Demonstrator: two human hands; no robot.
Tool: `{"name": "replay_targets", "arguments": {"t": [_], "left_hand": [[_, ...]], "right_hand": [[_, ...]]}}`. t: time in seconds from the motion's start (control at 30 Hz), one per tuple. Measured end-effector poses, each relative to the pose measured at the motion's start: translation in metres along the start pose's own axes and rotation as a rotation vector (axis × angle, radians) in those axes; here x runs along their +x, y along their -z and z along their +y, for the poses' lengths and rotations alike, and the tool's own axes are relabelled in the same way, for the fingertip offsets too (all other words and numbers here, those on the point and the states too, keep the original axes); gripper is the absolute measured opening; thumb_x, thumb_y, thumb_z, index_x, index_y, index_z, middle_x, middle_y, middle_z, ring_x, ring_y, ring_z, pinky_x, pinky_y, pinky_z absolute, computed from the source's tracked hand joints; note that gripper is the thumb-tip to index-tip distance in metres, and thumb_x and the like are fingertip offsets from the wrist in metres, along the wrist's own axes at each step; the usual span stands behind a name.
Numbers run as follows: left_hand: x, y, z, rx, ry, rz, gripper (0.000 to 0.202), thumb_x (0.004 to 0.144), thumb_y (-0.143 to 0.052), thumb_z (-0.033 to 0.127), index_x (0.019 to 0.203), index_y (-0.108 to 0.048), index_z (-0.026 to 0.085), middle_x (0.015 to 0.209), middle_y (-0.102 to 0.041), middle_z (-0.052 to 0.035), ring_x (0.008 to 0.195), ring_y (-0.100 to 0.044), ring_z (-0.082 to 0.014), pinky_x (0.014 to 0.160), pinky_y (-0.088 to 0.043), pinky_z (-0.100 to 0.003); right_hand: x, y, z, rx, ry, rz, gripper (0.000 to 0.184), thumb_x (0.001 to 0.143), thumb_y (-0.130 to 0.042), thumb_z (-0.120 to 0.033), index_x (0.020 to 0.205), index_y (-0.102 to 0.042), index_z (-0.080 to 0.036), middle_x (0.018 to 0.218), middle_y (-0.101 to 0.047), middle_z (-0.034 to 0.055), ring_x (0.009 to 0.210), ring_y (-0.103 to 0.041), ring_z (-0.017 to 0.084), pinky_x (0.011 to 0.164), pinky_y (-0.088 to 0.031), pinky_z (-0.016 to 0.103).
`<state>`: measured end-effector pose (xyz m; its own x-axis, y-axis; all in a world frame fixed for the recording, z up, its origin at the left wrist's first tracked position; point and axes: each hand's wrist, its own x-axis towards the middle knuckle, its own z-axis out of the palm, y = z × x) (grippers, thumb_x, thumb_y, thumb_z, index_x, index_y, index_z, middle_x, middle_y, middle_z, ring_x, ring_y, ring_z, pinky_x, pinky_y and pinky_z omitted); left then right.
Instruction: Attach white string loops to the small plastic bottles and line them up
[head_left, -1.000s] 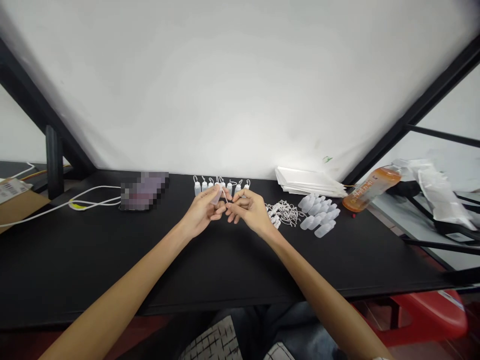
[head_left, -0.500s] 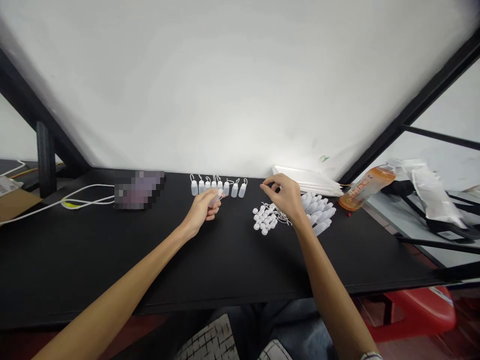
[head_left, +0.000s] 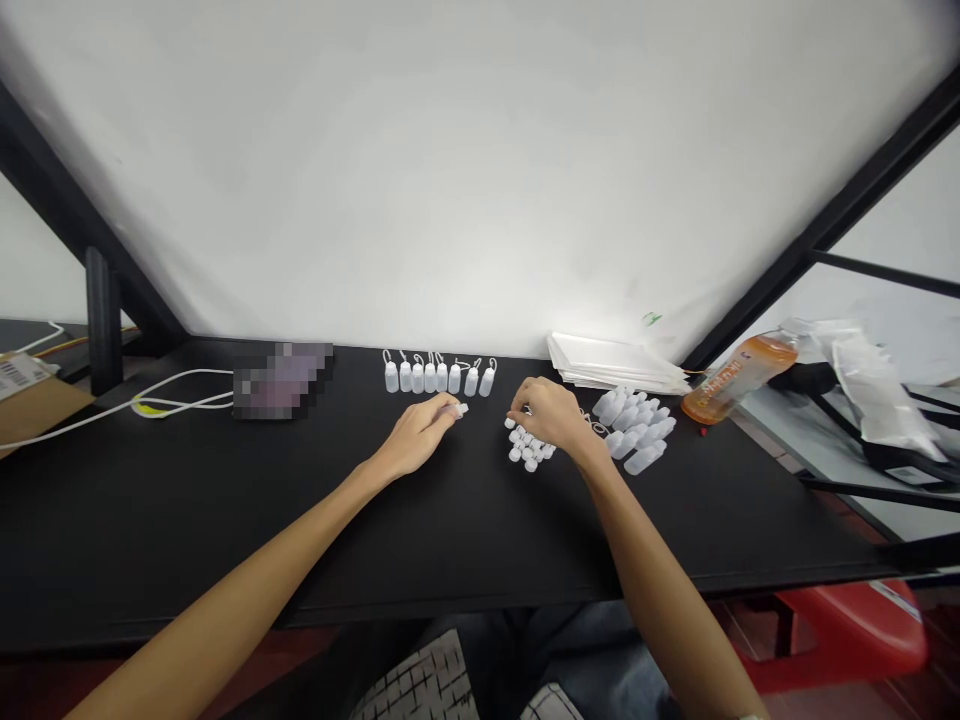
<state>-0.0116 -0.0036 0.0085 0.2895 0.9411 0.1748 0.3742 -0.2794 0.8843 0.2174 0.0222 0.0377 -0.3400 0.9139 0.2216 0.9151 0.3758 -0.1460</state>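
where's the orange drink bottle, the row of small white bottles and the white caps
orange drink bottle (head_left: 739,392), head view, middle of its body
row of small white bottles (head_left: 442,377), head view, body of a middle bottle
white caps (head_left: 527,451), head view, a cap mid-pile

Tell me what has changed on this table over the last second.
The hands have parted. The right hand moved right and down onto the white caps; whether it holds one is hidden. The left hand moved forward, still holding a small white bottle. The row of upright bottles and the pile of loose bottles stayed as they were.
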Motion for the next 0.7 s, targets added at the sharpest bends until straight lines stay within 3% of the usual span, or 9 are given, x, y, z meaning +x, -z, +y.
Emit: {"name": "replay_targets", "arguments": {"t": [0.1,0.2,0.3,0.57,0.7], "left_hand": [[0.000,-0.001,0.000,-0.089,0.018,-0.017,0.027,0.090,-0.049,0.042,0.086,-0.063,0.019,0.064,-0.047,0.0021,0.056,-0.039,-0.0120,0.053,-0.029,-0.023],[0.001,-0.003,0.000,-0.209,0.036,-0.044,0.027,0.088,-0.051,0.043,0.084,-0.061,0.018,0.062,-0.043,0.0027,0.052,-0.034,-0.0105,0.048,-0.024,-0.022],[0.002,-0.005,0.000,-0.291,0.059,-0.068,0.025,0.087,-0.051,0.041,0.082,-0.059,0.018,0.062,-0.039,0.0037,0.051,-0.031,-0.0089,0.046,-0.022,-0.021],[0.001,-0.004,0.004,-0.386,0.082,-0.086,0.025,0.086,-0.052,0.041,0.082,-0.058,0.017,0.062,-0.035,0.0044,0.049,-0.028,-0.0072,0.044,-0.018,-0.021],[0.001,-0.004,0.005,-0.406,0.104,-0.082,0.024,0.086,-0.052,0.040,0.080,-0.057,0.017,0.061,-0.034,0.0047,0.048,-0.027,-0.0068,0.044,-0.017,-0.020]], "right_hand": [[0.001,-0.001,-0.006,0.191,0.013,0.104,0.011,0.083,-0.065,-0.022,0.074,-0.071,-0.020,0.085,-0.069,0.0043,0.080,-0.061,0.019,0.065,-0.040,0.028],[0.003,-0.005,-0.013,0.608,0.014,0.183,0.015,0.084,-0.064,-0.031,0.078,-0.069,-0.019,0.071,-0.067,0.0018,0.064,-0.060,0.015,0.062,-0.043,0.027],[0.004,-0.009,-0.022,0.953,0.034,0.174,0.026,0.081,-0.067,-0.043,0.077,-0.067,-0.017,0.072,-0.069,0.0032,0.059,-0.060,0.014,0.059,-0.047,0.028],[0.000,-0.012,-0.037,1.116,0.011,0.085,0.032,0.075,-0.073,-0.047,0.079,-0.068,-0.016,0.071,-0.067,0.0051,0.060,-0.063,0.015,0.043,-0.040,0.022],[0.000,-0.015,-0.038,1.198,0.029,0.067,0.029,0.075,-0.073,-0.042,0.086,-0.067,-0.016,0.073,-0.068,0.0041,0.062,-0.065,0.015,0.043,-0.044,0.021]]}}
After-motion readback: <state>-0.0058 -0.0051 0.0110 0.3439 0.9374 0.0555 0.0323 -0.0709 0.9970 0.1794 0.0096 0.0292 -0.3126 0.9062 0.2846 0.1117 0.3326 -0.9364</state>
